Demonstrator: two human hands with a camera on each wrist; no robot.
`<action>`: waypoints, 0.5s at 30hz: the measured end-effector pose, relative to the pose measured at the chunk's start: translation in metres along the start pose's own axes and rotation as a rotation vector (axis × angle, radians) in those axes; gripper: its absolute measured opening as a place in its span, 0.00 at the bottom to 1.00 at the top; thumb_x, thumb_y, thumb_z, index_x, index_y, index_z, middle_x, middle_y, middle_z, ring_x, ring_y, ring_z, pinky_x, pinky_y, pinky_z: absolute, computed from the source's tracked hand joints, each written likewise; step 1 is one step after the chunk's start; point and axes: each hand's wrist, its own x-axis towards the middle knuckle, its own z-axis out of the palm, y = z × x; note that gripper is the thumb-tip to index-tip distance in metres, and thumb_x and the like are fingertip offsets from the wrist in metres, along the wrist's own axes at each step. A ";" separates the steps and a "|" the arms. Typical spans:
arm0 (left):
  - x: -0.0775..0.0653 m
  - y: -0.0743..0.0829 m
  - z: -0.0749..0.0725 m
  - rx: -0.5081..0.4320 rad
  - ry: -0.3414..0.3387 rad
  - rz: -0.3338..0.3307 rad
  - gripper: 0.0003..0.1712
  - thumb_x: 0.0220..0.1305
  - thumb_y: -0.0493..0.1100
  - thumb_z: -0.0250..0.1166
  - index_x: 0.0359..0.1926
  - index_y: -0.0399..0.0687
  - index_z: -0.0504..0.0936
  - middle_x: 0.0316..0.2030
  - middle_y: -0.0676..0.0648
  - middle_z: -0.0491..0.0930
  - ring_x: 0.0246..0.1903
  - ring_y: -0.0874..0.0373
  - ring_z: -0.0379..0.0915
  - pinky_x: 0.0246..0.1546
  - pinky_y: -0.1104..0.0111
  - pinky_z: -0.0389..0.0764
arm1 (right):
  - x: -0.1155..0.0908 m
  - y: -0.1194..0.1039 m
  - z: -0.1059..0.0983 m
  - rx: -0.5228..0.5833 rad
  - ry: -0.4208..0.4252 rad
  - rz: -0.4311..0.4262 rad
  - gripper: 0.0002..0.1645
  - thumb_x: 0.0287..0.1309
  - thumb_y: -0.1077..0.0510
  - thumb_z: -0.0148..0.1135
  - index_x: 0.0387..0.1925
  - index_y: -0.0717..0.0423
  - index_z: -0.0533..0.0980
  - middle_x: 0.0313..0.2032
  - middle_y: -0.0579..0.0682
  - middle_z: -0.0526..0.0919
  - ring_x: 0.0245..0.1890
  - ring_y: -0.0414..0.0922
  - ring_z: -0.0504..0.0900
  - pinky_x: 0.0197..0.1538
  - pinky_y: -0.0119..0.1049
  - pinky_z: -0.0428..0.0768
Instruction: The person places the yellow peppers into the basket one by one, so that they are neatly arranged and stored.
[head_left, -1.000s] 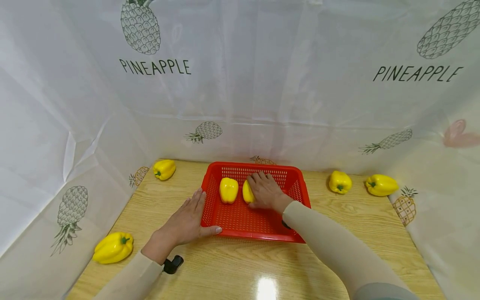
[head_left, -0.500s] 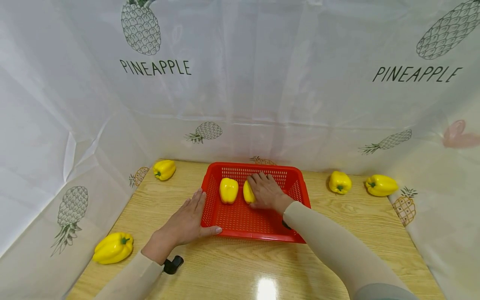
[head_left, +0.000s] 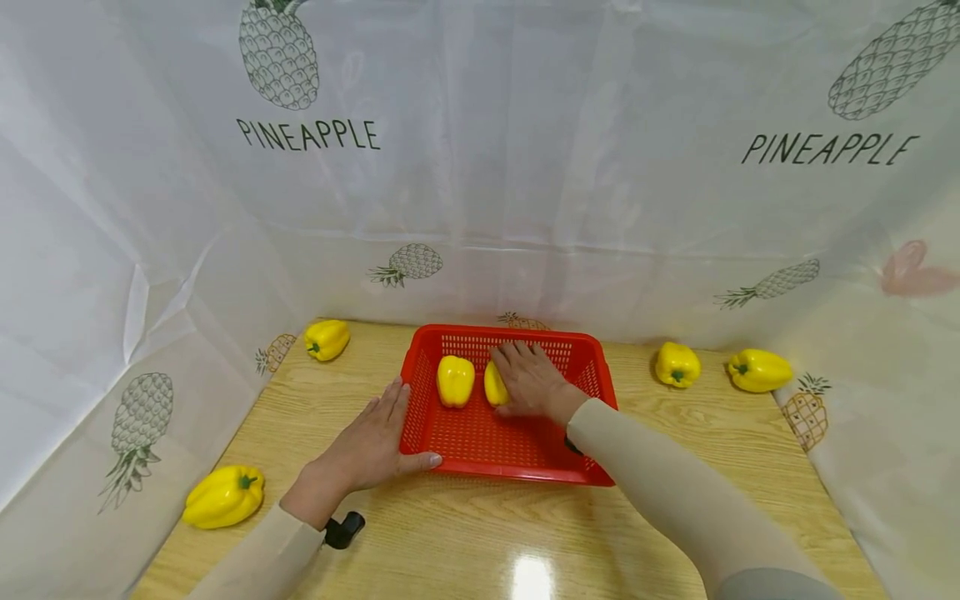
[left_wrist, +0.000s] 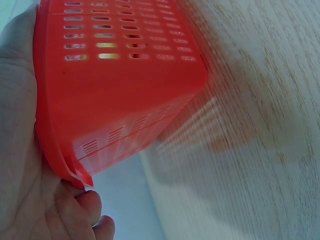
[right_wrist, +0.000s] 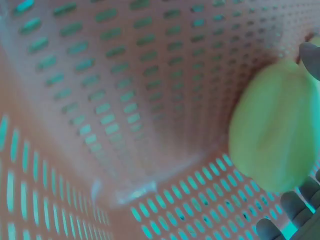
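Note:
Two yellow bell peppers lie in the red perforated basket (head_left: 510, 476). My right hand (head_left: 532, 385) reaches down into it and grips the right-hand pepper (head_left: 493, 385). In the right wrist view this bell pepper (right_wrist: 272, 130) sits between the thumb (right_wrist: 311, 57) above and the other fingers (right_wrist: 295, 207) below. The left-hand pepper (head_left: 455, 382) lies beside it, untouched. My left hand (head_left: 369, 446) rests on the basket's near left corner, fingers extended along the left rim and thumb over the front rim. The left wrist view shows the palm against the rim of the basket (left_wrist: 120, 95).
More yellow bell peppers lie on the wooden table (head_left: 450, 542): one at back left (head_left: 327, 340), one at front left (head_left: 223, 497), and two at back right, a nearer-in pepper (head_left: 678, 365) and an outer pepper (head_left: 759, 371). White pineapple-print sheeting (head_left: 525, 200) encloses the back and sides.

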 end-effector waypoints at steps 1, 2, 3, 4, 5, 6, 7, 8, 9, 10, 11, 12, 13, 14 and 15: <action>0.000 0.000 0.000 0.000 -0.003 -0.002 0.75 0.60 0.85 0.57 0.83 0.30 0.46 0.83 0.30 0.42 0.83 0.36 0.43 0.82 0.43 0.52 | -0.001 0.001 -0.004 -0.010 0.006 -0.003 0.66 0.57 0.22 0.68 0.82 0.55 0.55 0.78 0.59 0.63 0.76 0.59 0.64 0.77 0.60 0.65; 0.001 0.000 0.000 -0.001 -0.004 -0.002 0.76 0.60 0.85 0.57 0.83 0.30 0.45 0.83 0.30 0.42 0.83 0.36 0.43 0.82 0.43 0.52 | -0.003 0.002 -0.008 -0.019 0.015 -0.005 0.66 0.57 0.22 0.67 0.82 0.56 0.55 0.77 0.58 0.63 0.75 0.59 0.65 0.77 0.60 0.66; 0.001 0.000 0.000 -0.004 -0.003 -0.002 0.76 0.60 0.85 0.57 0.83 0.30 0.46 0.84 0.31 0.41 0.83 0.36 0.43 0.82 0.43 0.52 | -0.004 0.004 -0.012 -0.028 0.028 -0.006 0.66 0.57 0.22 0.67 0.82 0.56 0.55 0.77 0.58 0.64 0.75 0.59 0.65 0.76 0.59 0.67; 0.001 0.000 0.001 -0.004 -0.005 -0.004 0.76 0.59 0.86 0.57 0.83 0.30 0.45 0.84 0.31 0.41 0.83 0.36 0.42 0.82 0.43 0.51 | -0.006 0.005 -0.016 -0.042 0.041 -0.008 0.66 0.57 0.21 0.66 0.81 0.56 0.56 0.76 0.58 0.65 0.74 0.59 0.66 0.76 0.59 0.68; 0.002 0.000 0.001 -0.004 -0.006 -0.006 0.76 0.59 0.86 0.57 0.83 0.30 0.45 0.84 0.31 0.41 0.83 0.36 0.42 0.82 0.44 0.51 | -0.007 0.006 -0.020 -0.059 0.056 -0.011 0.66 0.57 0.21 0.66 0.81 0.56 0.57 0.75 0.58 0.66 0.74 0.59 0.66 0.75 0.59 0.68; 0.002 0.000 0.002 -0.003 -0.006 -0.008 0.76 0.59 0.86 0.57 0.83 0.31 0.45 0.84 0.32 0.40 0.83 0.37 0.42 0.82 0.44 0.51 | -0.009 0.007 -0.024 -0.074 0.072 -0.013 0.65 0.57 0.20 0.65 0.80 0.56 0.57 0.74 0.57 0.67 0.73 0.59 0.67 0.75 0.59 0.69; 0.002 -0.001 0.002 0.001 -0.008 -0.012 0.76 0.59 0.87 0.56 0.83 0.31 0.45 0.84 0.32 0.40 0.83 0.37 0.41 0.82 0.44 0.51 | -0.010 0.008 -0.028 -0.089 0.088 -0.014 0.64 0.58 0.20 0.65 0.80 0.57 0.58 0.73 0.57 0.67 0.73 0.59 0.68 0.75 0.59 0.69; 0.002 -0.002 0.003 0.000 -0.006 -0.011 0.76 0.58 0.87 0.56 0.83 0.31 0.45 0.84 0.32 0.40 0.83 0.37 0.41 0.82 0.44 0.51 | -0.012 0.009 -0.033 -0.094 0.101 -0.015 0.64 0.58 0.20 0.65 0.79 0.57 0.59 0.72 0.57 0.68 0.73 0.59 0.68 0.76 0.59 0.69; 0.002 -0.002 0.003 -0.002 -0.003 -0.010 0.77 0.58 0.87 0.56 0.83 0.31 0.45 0.84 0.32 0.40 0.83 0.37 0.41 0.82 0.44 0.51 | -0.014 0.009 -0.037 -0.098 0.111 -0.015 0.63 0.58 0.21 0.66 0.78 0.57 0.60 0.72 0.58 0.69 0.73 0.60 0.68 0.76 0.59 0.68; 0.002 -0.003 0.004 -0.001 -0.002 -0.008 0.77 0.58 0.87 0.56 0.83 0.31 0.45 0.84 0.32 0.40 0.83 0.37 0.41 0.82 0.44 0.50 | -0.016 0.010 -0.041 -0.103 0.120 -0.015 0.62 0.58 0.22 0.66 0.78 0.58 0.60 0.72 0.58 0.69 0.73 0.60 0.68 0.76 0.59 0.68; 0.002 -0.003 0.004 -0.003 0.000 -0.006 0.77 0.58 0.87 0.56 0.83 0.31 0.45 0.84 0.32 0.40 0.83 0.37 0.42 0.82 0.44 0.51 | -0.019 0.010 -0.046 -0.098 0.128 -0.013 0.61 0.59 0.23 0.66 0.78 0.58 0.61 0.72 0.58 0.69 0.73 0.60 0.68 0.76 0.58 0.68; 0.003 -0.004 0.005 -0.004 0.001 -0.004 0.77 0.58 0.87 0.56 0.83 0.31 0.45 0.84 0.32 0.40 0.83 0.37 0.41 0.82 0.44 0.50 | -0.021 0.010 -0.050 -0.097 0.132 -0.010 0.60 0.60 0.24 0.66 0.78 0.59 0.61 0.72 0.59 0.69 0.73 0.60 0.68 0.76 0.58 0.69; 0.003 -0.004 0.005 -0.004 0.000 -0.002 0.77 0.58 0.87 0.56 0.83 0.31 0.44 0.84 0.32 0.40 0.83 0.37 0.41 0.82 0.44 0.50 | -0.024 0.011 -0.053 -0.096 0.139 -0.006 0.60 0.61 0.25 0.66 0.78 0.59 0.61 0.73 0.59 0.69 0.73 0.59 0.68 0.76 0.57 0.69; 0.003 -0.004 0.005 -0.005 0.003 0.001 0.77 0.58 0.87 0.56 0.83 0.31 0.44 0.84 0.32 0.40 0.83 0.37 0.41 0.82 0.44 0.50 | -0.027 0.011 -0.056 -0.091 0.148 -0.002 0.59 0.62 0.26 0.67 0.78 0.60 0.61 0.73 0.59 0.69 0.73 0.59 0.68 0.75 0.56 0.70; 0.003 -0.004 0.006 -0.005 0.003 0.003 0.77 0.58 0.87 0.55 0.83 0.31 0.44 0.84 0.32 0.40 0.83 0.37 0.41 0.82 0.44 0.50 | -0.030 0.012 -0.060 -0.088 0.163 0.000 0.59 0.62 0.27 0.67 0.78 0.61 0.62 0.73 0.59 0.69 0.72 0.59 0.68 0.74 0.55 0.71</action>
